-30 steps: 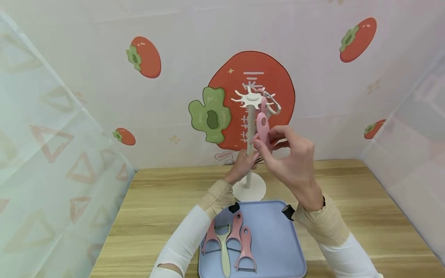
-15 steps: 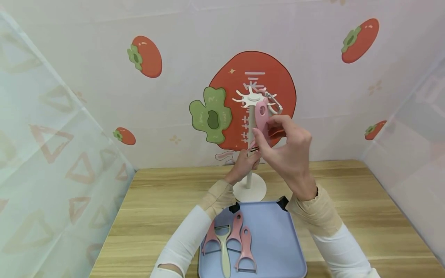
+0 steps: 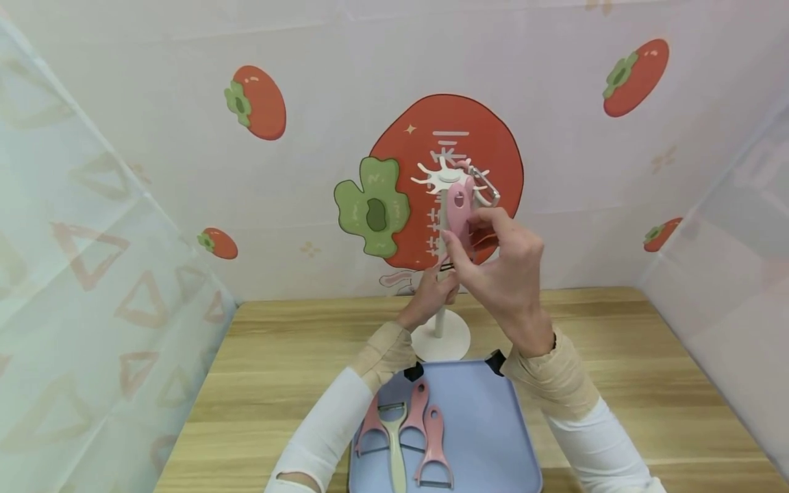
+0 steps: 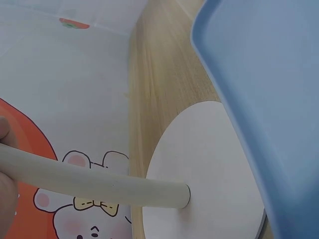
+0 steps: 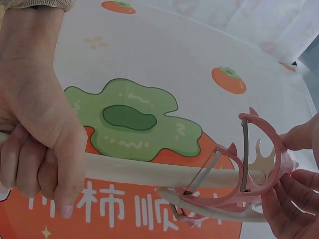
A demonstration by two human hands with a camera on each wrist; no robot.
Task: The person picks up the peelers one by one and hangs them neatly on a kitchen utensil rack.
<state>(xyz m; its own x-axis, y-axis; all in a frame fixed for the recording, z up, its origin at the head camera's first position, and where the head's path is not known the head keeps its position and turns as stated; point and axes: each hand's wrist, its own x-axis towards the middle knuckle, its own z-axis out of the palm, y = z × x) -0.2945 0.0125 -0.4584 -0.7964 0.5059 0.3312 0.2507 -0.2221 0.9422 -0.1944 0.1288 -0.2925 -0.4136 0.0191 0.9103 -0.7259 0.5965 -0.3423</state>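
My left hand grips the pole of a white stand, fingers wrapped round it above the round base. Near the top, my right hand pinches a pink peeler between thumb and fingers. Its holed handle end points up, just below the white hook crown; I cannot tell if it touches a hook. In the right wrist view the held peeler's curved head faces the pole. Beside it hang another pink peeler and a pale peeler, partly hidden.
A blue tray lies in front of the stand on the wooden table. On its left side are several peelers, including a pale green one and a pink one. A printed cloth wall stands behind.
My right hand has moved slightly up and left with the pink peeler, bringing its handle end close under the hooks. My left hand keeps its grip on the pole.
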